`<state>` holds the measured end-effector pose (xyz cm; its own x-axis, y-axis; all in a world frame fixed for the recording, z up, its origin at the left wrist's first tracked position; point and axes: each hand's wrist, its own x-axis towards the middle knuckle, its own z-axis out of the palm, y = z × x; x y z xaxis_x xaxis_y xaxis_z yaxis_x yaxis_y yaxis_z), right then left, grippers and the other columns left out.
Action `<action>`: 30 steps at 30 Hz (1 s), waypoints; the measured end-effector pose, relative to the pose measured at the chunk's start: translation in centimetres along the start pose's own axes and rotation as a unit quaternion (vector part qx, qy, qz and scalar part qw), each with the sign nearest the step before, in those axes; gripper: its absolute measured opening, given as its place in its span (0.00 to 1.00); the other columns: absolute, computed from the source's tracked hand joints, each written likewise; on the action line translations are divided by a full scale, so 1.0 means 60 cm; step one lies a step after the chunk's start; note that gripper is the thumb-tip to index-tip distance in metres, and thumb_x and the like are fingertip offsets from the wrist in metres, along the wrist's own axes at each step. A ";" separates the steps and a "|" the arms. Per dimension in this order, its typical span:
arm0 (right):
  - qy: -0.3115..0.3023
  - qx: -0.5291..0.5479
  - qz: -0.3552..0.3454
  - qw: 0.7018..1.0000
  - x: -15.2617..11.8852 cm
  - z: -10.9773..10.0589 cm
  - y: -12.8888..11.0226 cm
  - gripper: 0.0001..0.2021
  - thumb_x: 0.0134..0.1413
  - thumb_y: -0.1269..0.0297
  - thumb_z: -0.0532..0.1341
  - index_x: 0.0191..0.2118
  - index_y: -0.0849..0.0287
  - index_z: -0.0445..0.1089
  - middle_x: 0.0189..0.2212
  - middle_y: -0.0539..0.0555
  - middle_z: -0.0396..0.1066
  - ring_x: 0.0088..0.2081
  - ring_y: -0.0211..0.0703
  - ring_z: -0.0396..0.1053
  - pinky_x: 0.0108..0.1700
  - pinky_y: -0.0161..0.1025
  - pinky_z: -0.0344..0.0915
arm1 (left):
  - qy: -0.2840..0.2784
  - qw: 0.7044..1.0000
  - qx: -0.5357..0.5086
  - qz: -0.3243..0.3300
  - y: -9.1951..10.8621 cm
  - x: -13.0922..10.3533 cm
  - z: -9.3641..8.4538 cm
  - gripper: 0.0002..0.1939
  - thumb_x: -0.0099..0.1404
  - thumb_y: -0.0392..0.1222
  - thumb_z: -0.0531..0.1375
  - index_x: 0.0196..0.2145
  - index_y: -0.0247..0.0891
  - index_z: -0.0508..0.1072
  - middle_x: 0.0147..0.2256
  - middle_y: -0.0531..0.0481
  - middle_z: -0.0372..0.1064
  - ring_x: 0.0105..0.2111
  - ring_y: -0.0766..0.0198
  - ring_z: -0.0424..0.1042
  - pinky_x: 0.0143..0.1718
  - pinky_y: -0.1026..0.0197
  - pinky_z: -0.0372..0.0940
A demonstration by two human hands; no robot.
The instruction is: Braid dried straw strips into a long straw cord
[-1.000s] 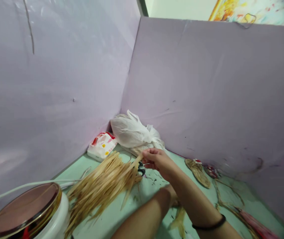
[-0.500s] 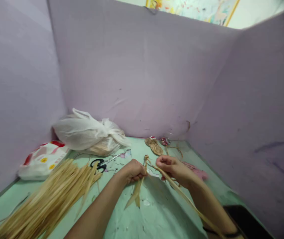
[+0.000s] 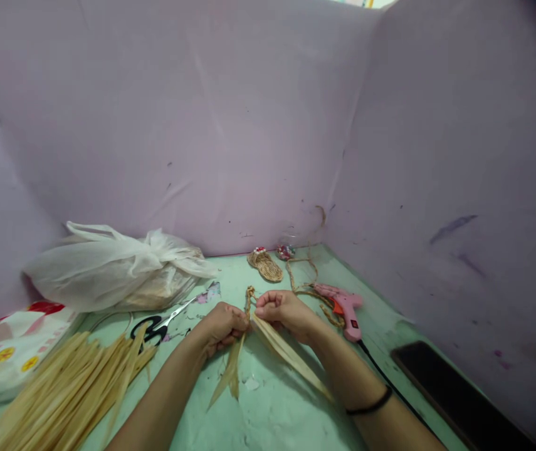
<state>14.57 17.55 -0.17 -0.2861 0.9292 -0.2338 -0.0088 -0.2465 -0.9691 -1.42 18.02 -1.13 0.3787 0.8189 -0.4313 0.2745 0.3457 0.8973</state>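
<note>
Clock-face directions taken from the hands, 12 = far wall.

Hands: 2, both busy. Left hand (image 3: pixel 224 326) clenched around 1 short straw braid (image 3: pixel 249 300), fingers curled, knuckles up. Right hand (image 3: pixel 283 310) pinching 1 long straw strip (image 3: pixel 291 354) between thumb and fingers, right beside the braid. 1 black wristband (image 3: pixel 371 404) on right forearm.

Braid: mid-table between the hands, top end poking out at 12. Tan, tightly twisted, small knobby loop on top. 2 flat straw tails (image 3: pixel 232 369) hang out below the left hand toward 7, pale, tapering to points. Strip is paler, wide, smooth, flat, runs off toward 4. Exact join of strip and braid hidden by fingers.

Rest on the green table (image 3: pixel 272 419):
- 1 straw pile (image 3: pixel 61 401), 8 o'clock, strands overlap too much to count
- 1 pair of black-handled scissors (image 3: pixel 159 326), 9, tips pointing up-right
- 1 red-white packet (image 3: pixel 14 357), 9, farther out
- 1 knotted white plastic bag (image 3: pixel 121 269), between 9 and 10
- 1 woven sole (image 3: pixel 268 268), 1, beads at its far end
- 1 clear bead container (image 3: pixel 285 252), just beside the sole
- 1 pink glue gun (image 3: pixel 350 307), 3
- 1 dark flat slab (image 3: pixel 456 394), near 4
</note>
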 end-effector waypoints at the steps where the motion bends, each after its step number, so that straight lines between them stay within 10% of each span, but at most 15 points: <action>1: 0.001 -0.007 0.000 1.000 0.001 0.003 0.003 0.09 0.31 0.71 0.63 0.23 0.62 0.61 0.12 0.43 0.60 0.14 0.27 0.53 0.18 0.28 0.50 | 0.001 1.000 0.000 0.000 0.001 -0.001 0.001 0.06 0.40 0.38 0.55 0.15 0.36 0.58 0.10 0.61 0.47 0.08 0.78 0.41 0.09 0.70 0.33; 18: 0.093 -0.364 -0.041 0.926 0.006 0.020 0.028 0.09 0.39 0.64 0.57 0.24 0.63 0.73 0.15 0.49 0.65 0.18 0.32 0.57 0.20 0.30 0.49 | 0.011 1.000 -0.021 -0.006 0.000 0.000 0.000 0.05 0.41 0.37 0.55 0.17 0.36 0.60 0.10 0.61 0.49 0.08 0.78 0.42 0.09 0.70 0.33; 30: 0.149 -0.370 0.003 0.917 0.008 0.045 0.039 0.03 0.36 0.70 0.56 0.23 0.61 0.66 0.18 0.49 0.64 0.21 0.33 0.59 0.20 0.29 0.48 | 0.012 1.000 0.021 0.013 0.000 -0.002 0.002 0.05 0.42 0.38 0.55 0.16 0.35 0.61 0.10 0.60 0.51 0.08 0.77 0.44 0.09 0.69 0.36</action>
<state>11.85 16.66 -2.35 -0.0092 0.9897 -0.1432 0.6753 -0.0995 -0.7308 -1.37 17.83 -1.08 0.3645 0.8383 -0.4054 0.3013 0.3057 0.9032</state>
